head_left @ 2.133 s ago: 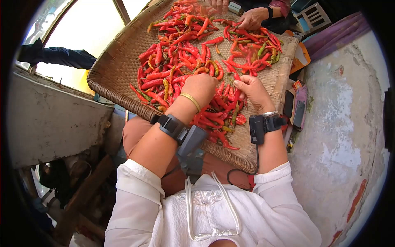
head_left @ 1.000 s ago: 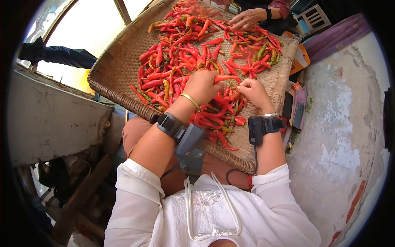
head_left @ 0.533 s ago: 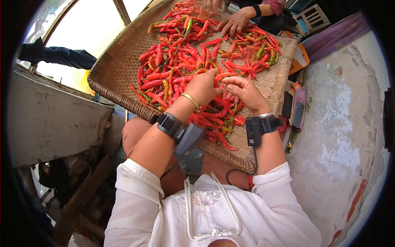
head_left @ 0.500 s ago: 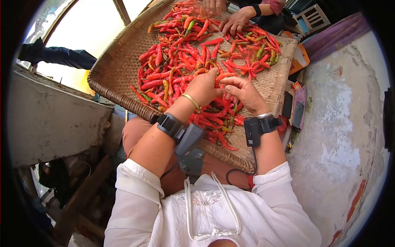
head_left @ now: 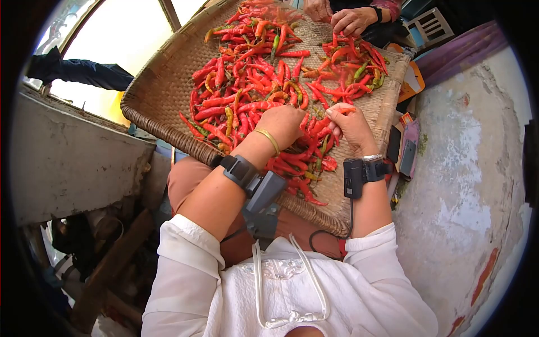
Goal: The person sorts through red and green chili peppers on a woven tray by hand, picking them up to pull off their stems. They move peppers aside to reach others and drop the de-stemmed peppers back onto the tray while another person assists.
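Many red peppers, a few of them green or orange, lie heaped in a large woven basket tray. My left hand is closed low over the middle of the heap; what its fingers hold, if anything, is hidden. To its right, my right hand pinches a red pepper between thumb and fingertips, just above the peppers. The two hands are apart. Both wrists carry black strapped devices, and the left one also has a yellow bangle.
Across the tray, another person's two hands are over the far peppers. Phones lie on a pink cloth right of the tray, beside a worn wall. At left are a window and a low grey wall.
My hands have moved apart, the right one slightly rightward with a pepper in its fingers, the left one closing over the heap. The other person's hands have shifted right.
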A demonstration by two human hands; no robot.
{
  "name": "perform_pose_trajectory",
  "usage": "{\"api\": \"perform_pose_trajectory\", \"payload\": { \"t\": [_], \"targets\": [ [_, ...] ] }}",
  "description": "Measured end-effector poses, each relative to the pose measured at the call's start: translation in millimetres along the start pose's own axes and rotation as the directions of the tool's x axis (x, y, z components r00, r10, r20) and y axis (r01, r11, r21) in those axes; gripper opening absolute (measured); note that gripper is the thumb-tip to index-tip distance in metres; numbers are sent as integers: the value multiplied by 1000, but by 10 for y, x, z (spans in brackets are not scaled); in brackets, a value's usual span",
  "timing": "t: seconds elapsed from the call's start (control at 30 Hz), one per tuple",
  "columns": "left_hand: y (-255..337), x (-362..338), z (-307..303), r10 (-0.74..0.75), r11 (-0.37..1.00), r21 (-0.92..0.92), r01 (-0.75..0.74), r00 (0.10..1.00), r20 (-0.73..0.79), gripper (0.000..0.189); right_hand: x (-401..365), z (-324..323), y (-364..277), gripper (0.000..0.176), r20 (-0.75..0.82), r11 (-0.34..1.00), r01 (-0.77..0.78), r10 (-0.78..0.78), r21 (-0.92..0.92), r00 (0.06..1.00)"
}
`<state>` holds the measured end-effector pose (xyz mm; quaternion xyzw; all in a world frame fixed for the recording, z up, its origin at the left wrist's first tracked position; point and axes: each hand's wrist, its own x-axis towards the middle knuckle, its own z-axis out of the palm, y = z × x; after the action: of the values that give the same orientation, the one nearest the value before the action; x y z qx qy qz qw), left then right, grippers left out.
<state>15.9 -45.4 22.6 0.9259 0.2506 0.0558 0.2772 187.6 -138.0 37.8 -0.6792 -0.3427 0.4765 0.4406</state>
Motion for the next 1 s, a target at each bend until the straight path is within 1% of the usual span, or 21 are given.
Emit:
{"api": "perform_pose_trajectory", "payload": {
  "t": [0.03,0.07,0.1,0.17,0.2,0.23,0.27,0.3,0.33,0.37,0.4,0.43,0.5,0.63,0.7,0.77,0.83,0.87,0.9,0.97,1.0],
  "targets": [
    [-9,7,18,13,996,90,-14,1000,10,24,-3,-16,-8,17,-88,987,34,-20,156,996],
    [-27,23,40,14,996,89,-15,1000,11,24,3,-4,-16,21,-116,917,168,-135,362,984],
    [-48,43,63,40,994,103,-44,998,45,22,5,28,-24,21,-117,917,169,-135,363,984],
    [-42,58,77,67,990,117,-76,995,78,20,-24,182,-164,28,-259,829,268,-155,492,953],
    [-32,62,91,66,989,128,-78,993,96,20,17,123,-61,28,-259,828,269,-156,491,953],
    [-28,57,99,64,987,139,-79,991,115,21,97,17,139,29,-203,977,203,-187,62,961],
    [-47,51,133,63,987,139,-78,991,115,21,126,-7,210,30,-139,914,122,-188,-386,972],
    [-74,48,186,80,984,153,-96,991,107,21,151,-32,284,30,-138,915,121,-187,-386,973],
    [-73,40,194,99,979,167,-115,990,100,22,152,-29,296,28,-43,754,70,-130,-654,991],
    [-71,33,202,100,979,166,-115,990,100,22,154,-27,313,26,28,512,47,-44,-857,999],
    [-65,26,212,83,972,206,-112,986,146,25,155,-29,352,20,18,569,51,-63,-820,998],
    [-57,21,210,63,963,245,-109,980,189,28,145,-18,352,20,18,568,51,-63,-821,998],
    [-78,37,242,53,958,266,-109,976,209,27,131,20,353,23,65,636,17,52,-771,996],
    [-59,27,249,23,951,296,-87,976,215,20,100,56,264,22,69,634,-45,154,-772,986],
    [-37,19,221,17,947,310,-86,976,217,17,113,21,257,19,-16,716,48,-83,-697,996],
    [-36,22,223,17,941,327,-91,975,224,15,71,48,132,16,-44,688,69,-145,-723,988],
    [-30,36,223,6,940,333,-77,978,209,14,48,49,81,14,-176,909,44,-127,-414,976],
    [-16,35,205,8,940,332,-79,978,208,14,38,43,69,11,-155,938,73,-132,-340,979],
    [-8,34,181,15,949,304,-78,979,204,16,28,28,55,11,-156,937,74,-134,-341,979],
    [12,30,118,24,957,277,-81,979,201,18,9,-7,37,10,-105,999,20,-23,-28,994],
    [12,34,96,75,962,246,-117,982,172,17,13,-21,42,10,-109,999,21,-24,-27,994]
  ]
}}
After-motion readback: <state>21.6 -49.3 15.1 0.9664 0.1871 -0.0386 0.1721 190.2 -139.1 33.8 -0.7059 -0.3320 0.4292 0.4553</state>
